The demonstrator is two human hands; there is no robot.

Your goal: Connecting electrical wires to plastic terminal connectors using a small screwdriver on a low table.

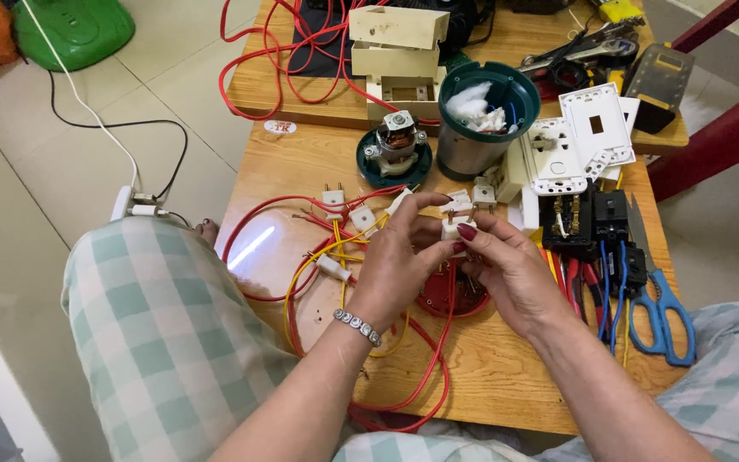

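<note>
Both hands met above the middle of the wooden bench (506, 376). The left hand (399, 257) and right hand (511, 265) pinched a small white plug (453, 224) between their fingertips, above a red disc (451, 295).

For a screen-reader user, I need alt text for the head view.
Both hands, left hand and right hand, pinch a small white plug above a wooden table strewn with red wires, blue scissors and white wall plates.
</note>
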